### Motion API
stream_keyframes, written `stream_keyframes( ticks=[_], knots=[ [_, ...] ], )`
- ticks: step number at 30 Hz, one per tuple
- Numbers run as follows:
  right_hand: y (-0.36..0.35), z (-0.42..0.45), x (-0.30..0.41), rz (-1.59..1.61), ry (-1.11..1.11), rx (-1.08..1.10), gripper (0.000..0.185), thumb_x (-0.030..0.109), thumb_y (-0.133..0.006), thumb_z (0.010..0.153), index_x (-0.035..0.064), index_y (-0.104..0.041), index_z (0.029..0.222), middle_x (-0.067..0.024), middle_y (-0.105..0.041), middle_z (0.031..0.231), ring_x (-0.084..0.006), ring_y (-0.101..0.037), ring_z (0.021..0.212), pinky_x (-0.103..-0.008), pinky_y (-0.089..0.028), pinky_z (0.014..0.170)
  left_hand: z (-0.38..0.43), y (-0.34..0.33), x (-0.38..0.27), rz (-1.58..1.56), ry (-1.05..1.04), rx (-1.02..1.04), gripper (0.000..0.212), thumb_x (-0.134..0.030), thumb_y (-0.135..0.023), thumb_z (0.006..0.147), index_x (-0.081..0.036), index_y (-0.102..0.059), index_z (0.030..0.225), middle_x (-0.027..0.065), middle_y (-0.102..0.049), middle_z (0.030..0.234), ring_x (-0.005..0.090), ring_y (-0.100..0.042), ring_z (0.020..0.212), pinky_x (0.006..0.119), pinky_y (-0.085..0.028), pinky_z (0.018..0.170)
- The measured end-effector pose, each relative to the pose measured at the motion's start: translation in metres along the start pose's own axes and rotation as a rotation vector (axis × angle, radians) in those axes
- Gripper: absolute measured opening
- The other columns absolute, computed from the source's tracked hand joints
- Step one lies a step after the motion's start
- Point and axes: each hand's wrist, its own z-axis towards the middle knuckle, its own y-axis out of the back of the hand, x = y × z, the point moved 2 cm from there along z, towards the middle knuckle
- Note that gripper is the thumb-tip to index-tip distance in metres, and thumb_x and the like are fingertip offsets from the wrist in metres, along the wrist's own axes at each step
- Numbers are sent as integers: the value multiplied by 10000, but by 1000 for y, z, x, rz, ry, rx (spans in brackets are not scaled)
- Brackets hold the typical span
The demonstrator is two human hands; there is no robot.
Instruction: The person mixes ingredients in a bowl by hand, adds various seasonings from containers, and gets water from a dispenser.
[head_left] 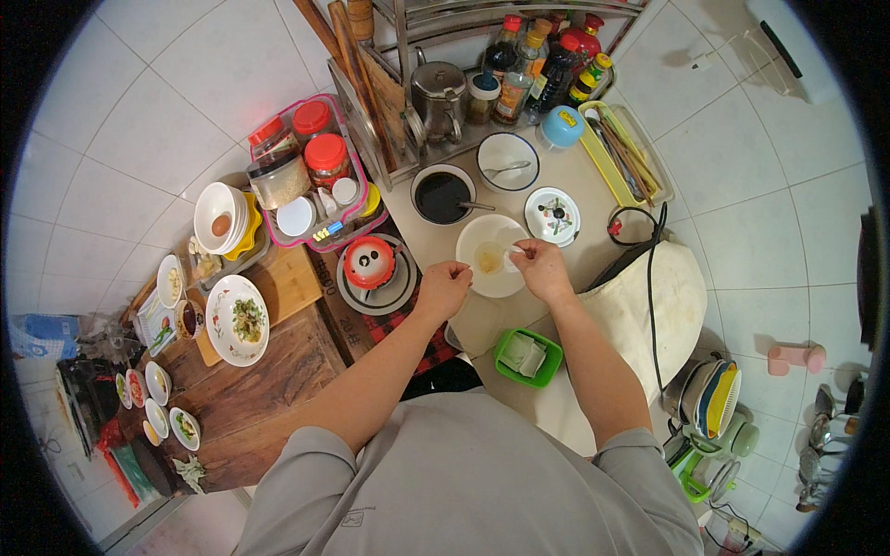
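A white bowl (pixel 481 236) with a small amount of yellowish-brown contents stands on the counter before me. Over its right side, my right hand (pixel 546 271) pinches a small white packet (pixel 514 258). At the left rim is my left hand (pixel 445 288), thumb and fingertips drawn together; whether a scrap is between them is unclear. Just behind stands a bowl of dark liquid (pixel 442 197) with a spoon handle sticking out. Beside it is a blue-rimmed white bowl (pixel 508 158) holding a spoon. A floral enamel lid (pixel 553 217) lies to the right.
Nearer my body sits a green basket (pixel 523 377) of flat packets. Sauce bottles (pixel 514 83) and a metal pot (pixel 439 97) line the back rack. Left are a red-and-white lidded pot (pixel 369 262), a jar basket (pixel 354 156) and a floral food plate (pixel 222 306). A black cord (pixel 650 292) hangs right.
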Motion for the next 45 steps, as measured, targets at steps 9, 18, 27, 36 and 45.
stream_keyframes(
  ticks=[9,18,27,36,45],
  knots=[
    [10,-4,21,-122,-141,86,223,155,-662,783,-32,-660,906,-154,-674,774,-220,-639,660,-323,-494,630,-2,3,-3,23,3,-6,240,-173,-588,856,41,-634,953,72,-649,760,116,-569,567,253,-476,548],
    [7,-2,9,-125,-91,47,273,176,-676,764,-45,-644,921,-194,-665,806,-253,-662,732,-336,-519,679,-6,3,-9,-20,61,18,233,-168,-591,856,40,-635,953,72,-652,770,112,-571,584,251,-480,549],
    [-2,2,29,-305,-66,195,229,171,-670,751,-33,-662,857,-195,-654,751,-312,-643,689,-366,-505,652,-2,1,-1,-68,39,4,210,-155,-601,851,35,-636,934,75,-652,769,111,-564,570,250,-476,536],
    [5,1,15,-130,-95,-12,195,145,-650,766,-28,-657,854,-177,-658,740,-272,-646,663,-349,-501,640,-3,3,-3,-25,11,-13,213,-157,-605,849,31,-638,944,76,-655,762,112,-574,570,248,-475,539],
    [4,-2,2,-50,-52,-34,225,155,-658,770,-33,-645,893,-172,-655,735,-261,-640,659,-347,-501,641,-1,-2,-3,-62,4,11,212,-137,-606,849,50,-634,945,72,-646,753,111,-572,597,238,-477,551]
  ],
)
